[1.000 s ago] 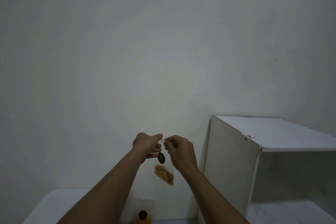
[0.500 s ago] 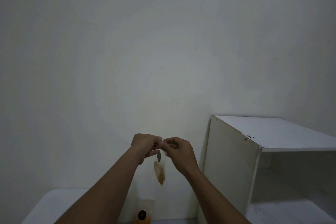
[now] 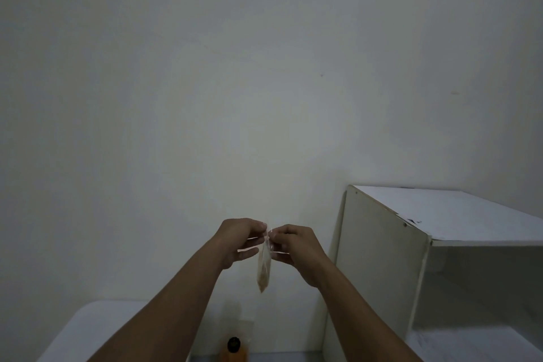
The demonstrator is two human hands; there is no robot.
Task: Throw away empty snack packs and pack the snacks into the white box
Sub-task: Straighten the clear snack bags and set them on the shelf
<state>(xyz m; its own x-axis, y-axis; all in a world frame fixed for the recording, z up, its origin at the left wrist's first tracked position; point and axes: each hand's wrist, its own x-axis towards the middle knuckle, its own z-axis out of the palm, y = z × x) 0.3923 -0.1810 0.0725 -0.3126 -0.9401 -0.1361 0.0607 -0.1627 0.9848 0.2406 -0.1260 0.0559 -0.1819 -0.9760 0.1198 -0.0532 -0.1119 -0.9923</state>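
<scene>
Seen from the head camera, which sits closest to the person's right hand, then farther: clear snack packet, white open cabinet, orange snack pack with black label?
1. clear snack packet: pinched by the right hand.
2. white open cabinet: just to its right.
3. orange snack pack with black label: below, at bottom edge.

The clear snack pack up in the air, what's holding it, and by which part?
The left hand and the right hand both pinch the snack pack at its top edge; the rest hangs freely between them.
</scene>
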